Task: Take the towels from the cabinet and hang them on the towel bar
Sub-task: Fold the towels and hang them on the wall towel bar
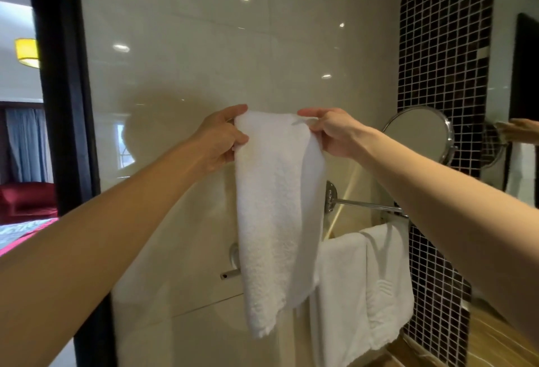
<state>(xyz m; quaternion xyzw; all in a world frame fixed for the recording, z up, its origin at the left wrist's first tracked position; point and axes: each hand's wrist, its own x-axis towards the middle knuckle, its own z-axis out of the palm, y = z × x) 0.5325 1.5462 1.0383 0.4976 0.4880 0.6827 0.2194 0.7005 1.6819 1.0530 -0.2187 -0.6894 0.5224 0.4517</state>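
Both hands hold a towel (277, 215) up before the wall.
Left hand (221, 139) and right hand (335, 133) pinch its top corners (another towel (364, 285) hangs on the bar (367, 205)).

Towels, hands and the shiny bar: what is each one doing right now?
held towel: hangs down from both hands in front of the wall, not yet on a bar
left hand: pinches the held towel's top left corner
right hand: pinches its top right corner
upper bar: bare, nothing on it
second towel: folded and draped over a lower rail
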